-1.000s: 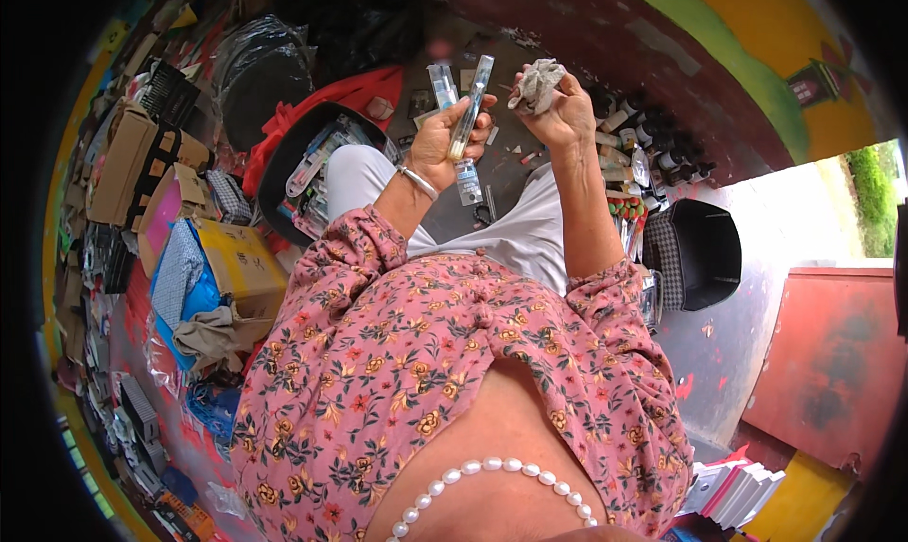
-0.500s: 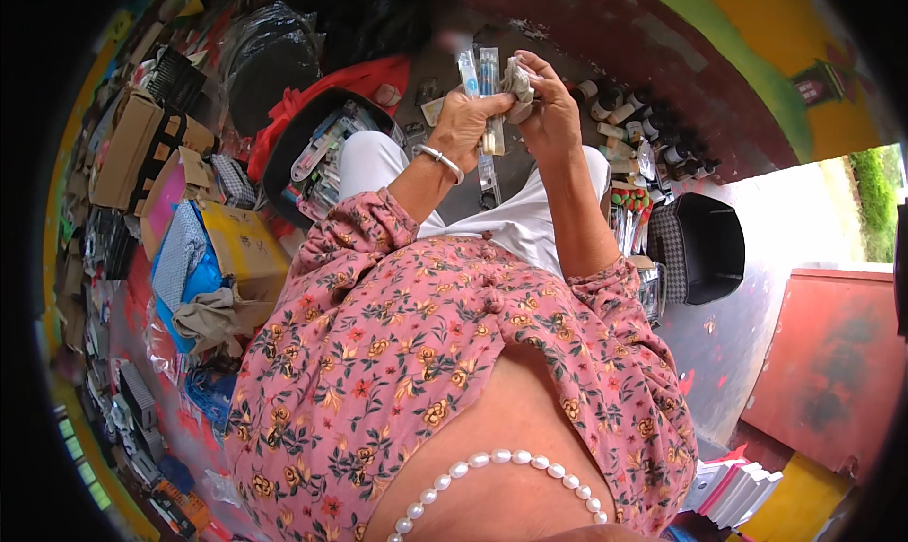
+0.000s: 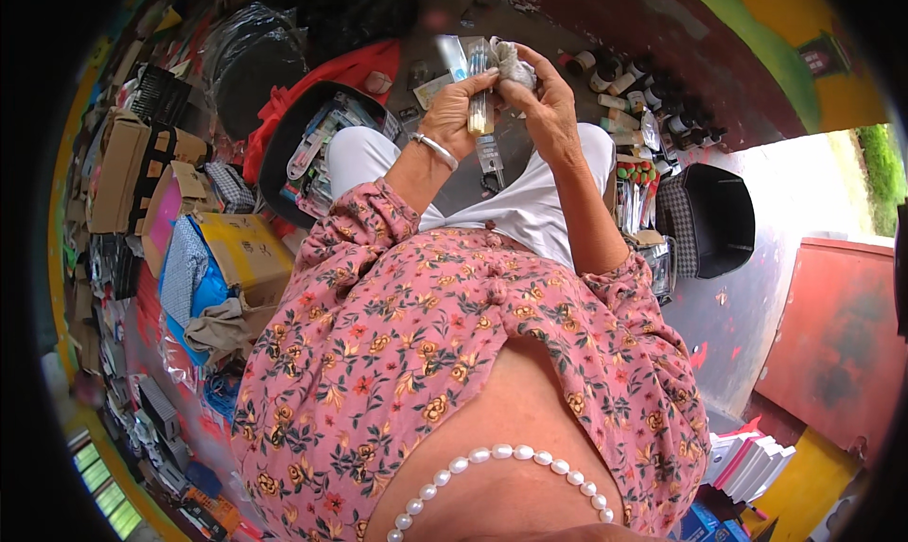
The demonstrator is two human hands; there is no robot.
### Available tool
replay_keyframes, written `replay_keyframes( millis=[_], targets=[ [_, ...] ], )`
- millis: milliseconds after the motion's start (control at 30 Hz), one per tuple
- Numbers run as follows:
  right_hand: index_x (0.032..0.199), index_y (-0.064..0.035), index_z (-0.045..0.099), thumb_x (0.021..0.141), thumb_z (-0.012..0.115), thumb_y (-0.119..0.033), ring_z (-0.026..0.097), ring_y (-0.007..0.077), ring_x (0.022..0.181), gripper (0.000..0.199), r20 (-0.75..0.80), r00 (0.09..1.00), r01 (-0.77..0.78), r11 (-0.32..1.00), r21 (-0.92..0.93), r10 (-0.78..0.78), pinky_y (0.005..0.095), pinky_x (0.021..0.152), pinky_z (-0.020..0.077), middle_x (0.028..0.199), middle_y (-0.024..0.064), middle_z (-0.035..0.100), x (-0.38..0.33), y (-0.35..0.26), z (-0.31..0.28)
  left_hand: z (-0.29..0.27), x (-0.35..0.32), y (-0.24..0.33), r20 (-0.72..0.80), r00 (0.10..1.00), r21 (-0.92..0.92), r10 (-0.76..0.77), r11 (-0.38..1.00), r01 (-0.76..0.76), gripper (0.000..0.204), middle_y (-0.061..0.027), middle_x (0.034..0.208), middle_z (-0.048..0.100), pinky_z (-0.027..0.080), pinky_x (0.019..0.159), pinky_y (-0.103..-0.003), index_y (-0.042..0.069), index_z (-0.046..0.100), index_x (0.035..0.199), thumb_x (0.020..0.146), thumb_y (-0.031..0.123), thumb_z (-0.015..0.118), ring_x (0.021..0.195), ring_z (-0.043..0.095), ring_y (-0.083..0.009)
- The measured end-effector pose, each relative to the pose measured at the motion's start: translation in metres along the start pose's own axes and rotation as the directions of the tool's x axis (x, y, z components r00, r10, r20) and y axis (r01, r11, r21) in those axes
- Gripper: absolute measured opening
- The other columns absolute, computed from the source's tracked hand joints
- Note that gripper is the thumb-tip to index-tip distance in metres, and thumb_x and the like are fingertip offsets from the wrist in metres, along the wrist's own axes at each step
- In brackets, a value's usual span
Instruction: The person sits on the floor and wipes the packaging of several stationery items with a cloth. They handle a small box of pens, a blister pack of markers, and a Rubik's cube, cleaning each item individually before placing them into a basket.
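Observation:
In front of my knees, my left hand grips a slim clear pack of pens or similar thin sticks, held nearly upright. The sticks look blue toward the top and pale yellow at the bottom. A second clear packet with a blue mark shows just left of it, by the same fingers; whether it is held too I cannot tell. My right hand pinches a crumpled grey cloth beside the pack's upper part. Below the hands, another narrow clear packet with a dark end shows between my legs.
At left stands a black bin of packaged stationery, near a red cloth and cardboard boxes. To the right are several bottles, a holder of red-and-green-topped items and a black checked bin. White booklets lie lower right.
Both hands have risen slightly with the pack and the cloth. The cloth now sits higher along the pack, nearer its top. The whole view has shifted a little.

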State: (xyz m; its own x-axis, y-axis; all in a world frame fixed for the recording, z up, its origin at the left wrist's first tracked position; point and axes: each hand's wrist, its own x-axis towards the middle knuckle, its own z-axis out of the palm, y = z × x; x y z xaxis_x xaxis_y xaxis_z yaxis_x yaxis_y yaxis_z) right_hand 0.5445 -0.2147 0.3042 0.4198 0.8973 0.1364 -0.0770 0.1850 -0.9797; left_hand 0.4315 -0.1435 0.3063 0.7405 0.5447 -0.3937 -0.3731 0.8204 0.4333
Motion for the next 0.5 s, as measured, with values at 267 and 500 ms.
replay_keyframes(
  millis=[267,500],
  targets=[
    [0.091,-0.0011,0.055,0.085,0.041,-0.014,0.058,0.0164,0.073,0.020,-0.238,0.873,-0.224,0.784,0.579,0.425,0.0325,0.064,0.0491,0.085,0.0064,0.059,0.018,0.009,-0.022,-0.020,0.003,0.001,-0.001,1.000,0.029,0.031,0.999,-0.031,0.019,-0.0079,0.078,0.058,0.047,0.061,-0.026,0.002,0.051,0.093,0.075,0.001,0.055,0.065,0.057,-0.0153],
    [0.105,-0.0003,0.045,0.090,0.039,-0.021,0.057,0.0300,0.088,0.026,-0.090,0.745,-0.328,0.481,0.813,0.661,0.0493,0.073,0.0491,0.100,0.0146,0.055,0.023,0.013,-0.046,-0.042,0.001,0.021,-0.039,0.998,0.070,0.042,0.997,-0.039,0.012,-0.0060,0.071,0.057,0.041,0.044,-0.022,0.002,0.054,0.084,0.073,0.002,0.058,0.056,0.053,-0.0129]
  ],
)
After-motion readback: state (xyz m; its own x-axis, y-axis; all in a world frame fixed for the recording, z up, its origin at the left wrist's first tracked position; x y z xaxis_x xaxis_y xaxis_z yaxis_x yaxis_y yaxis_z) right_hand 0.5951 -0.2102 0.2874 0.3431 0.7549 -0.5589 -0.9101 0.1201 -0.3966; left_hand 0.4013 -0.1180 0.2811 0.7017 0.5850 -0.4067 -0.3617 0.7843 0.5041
